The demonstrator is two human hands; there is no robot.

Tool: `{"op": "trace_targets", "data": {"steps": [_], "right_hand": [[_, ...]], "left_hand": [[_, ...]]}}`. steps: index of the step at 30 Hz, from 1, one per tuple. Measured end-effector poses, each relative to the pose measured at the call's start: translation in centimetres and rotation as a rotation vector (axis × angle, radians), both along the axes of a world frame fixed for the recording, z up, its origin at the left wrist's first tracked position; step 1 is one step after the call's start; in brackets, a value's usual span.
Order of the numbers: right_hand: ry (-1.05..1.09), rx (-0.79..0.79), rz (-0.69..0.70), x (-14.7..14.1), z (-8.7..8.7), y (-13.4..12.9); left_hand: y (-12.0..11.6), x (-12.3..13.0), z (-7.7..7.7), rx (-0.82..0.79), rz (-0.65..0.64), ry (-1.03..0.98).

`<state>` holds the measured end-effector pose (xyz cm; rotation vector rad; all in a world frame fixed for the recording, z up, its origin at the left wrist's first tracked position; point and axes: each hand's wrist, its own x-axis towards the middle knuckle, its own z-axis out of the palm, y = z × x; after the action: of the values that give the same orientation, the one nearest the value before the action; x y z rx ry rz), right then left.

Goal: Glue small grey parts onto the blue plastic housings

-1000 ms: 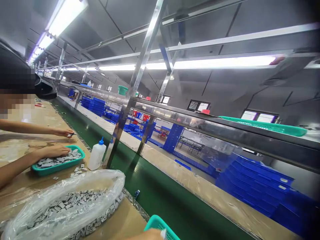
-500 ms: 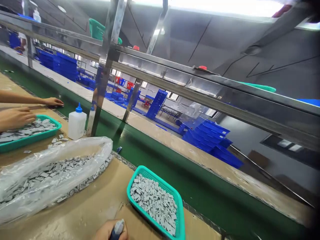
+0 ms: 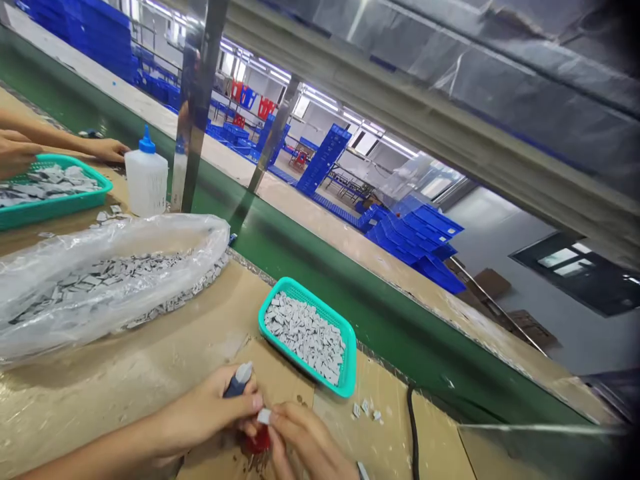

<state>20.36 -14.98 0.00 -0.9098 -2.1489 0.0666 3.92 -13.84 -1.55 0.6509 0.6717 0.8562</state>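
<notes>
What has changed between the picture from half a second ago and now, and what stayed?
The view has tilted down. The right hand has come into view, its fingers holding a small pale piece beside the left hand; nothing is seen let go. The left hand still grips the dark item; the nearer green basket, plastic bag and white bottle stay in place.

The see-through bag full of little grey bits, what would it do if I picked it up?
The bag would probably flop, since its thin sides are wrinkled. It may feel heavy, with so many grey pieces inside. Some might spill, because the top gapes open.
</notes>
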Motion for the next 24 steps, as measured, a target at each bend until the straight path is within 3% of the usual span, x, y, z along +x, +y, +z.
{"op": "trace_targets", "data": {"steps": [3, 7, 12, 19, 24], "right_hand": [[0.003, -0.183, -0.044, 1.7, 0.1, 0.0], [0.001, -0.304, -0.092, 3.0, -1.6, -0.8], [0.070, -0.257, -0.067, 2.5, -3.5, -1.7], [0.010, -0.155, -0.012, 2.2, -3.4, -1.6], [0.045, -0.123, -0.053, 1.7, -3.8, -1.7]], "left_hand": [[0.8, -0.7, 0.0, -0.086, 0.132, -0.001], [1.7, -1.9, 0.0, -0.097, 0.254, -0.007], [1.7, -2.1, -0.3, -0.025, 0.222, 0.082], [1.6, -2.0, -0.4, -0.149, 0.117, -0.044], [1.5, -2.1, -0.1, -0.180, 0.083, -0.014]]}}
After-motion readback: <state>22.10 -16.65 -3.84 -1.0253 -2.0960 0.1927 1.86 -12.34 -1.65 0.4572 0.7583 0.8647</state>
